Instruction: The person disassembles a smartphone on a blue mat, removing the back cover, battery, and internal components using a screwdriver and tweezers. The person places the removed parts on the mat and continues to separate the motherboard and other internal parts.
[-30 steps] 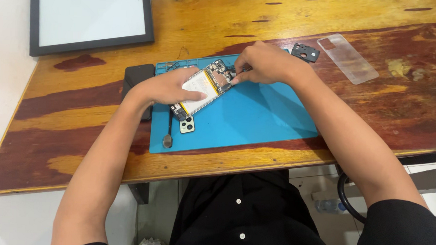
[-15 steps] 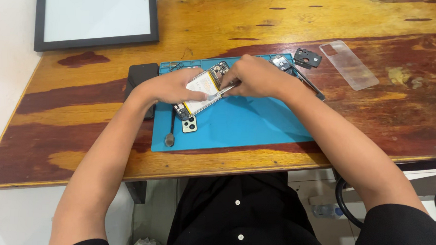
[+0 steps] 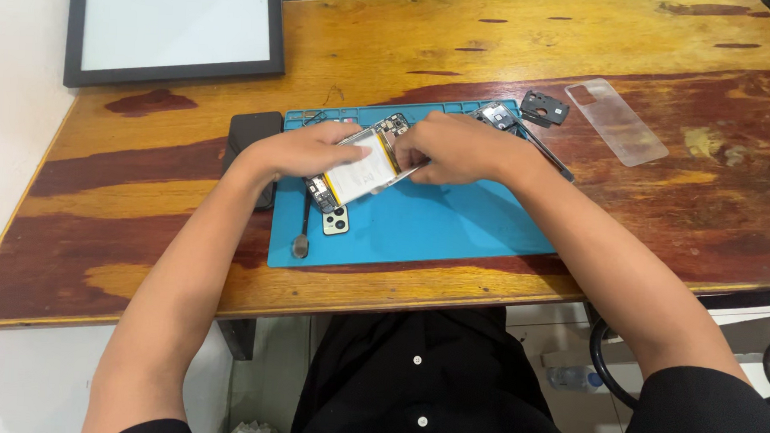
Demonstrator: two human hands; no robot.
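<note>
Two hands work over an opened phone on a blue mat, which serves as the landmark for all positions below.

HANDS
- Left hand: curled over the phone's left edge, fingers closed on the frame, pinning it against the mat.
- Right hand: fingers bunched together and pressed at the phone's upper right edge. Whether a tool is pinched between them cannot be told.

PHONE
- Lies tilted on the left half of the mat, back cover off.
- White rectangular battery with a yellow border faces up; its label print is too small to read.
- Dark circuit sections show at both ends. The camera block sits at the lower end, toward the mat's near edge.

ON THE MAT
- Slim metal tool with a rounded end, lying near the left edge, just beside the phone.
- Small phone part at the far right corner.
- Row of moulded compartments along the far edge.

OFF THE MAT
- Black flat slab, touching the mat's left edge, partly under the left forearm.
- Small black bracket, just past the far right corner.
- Clear rectangular cover, right of the bracket, lying at an angle.
- Black-framed white panel, far left of the mat, at the worktop's back edge.
</note>
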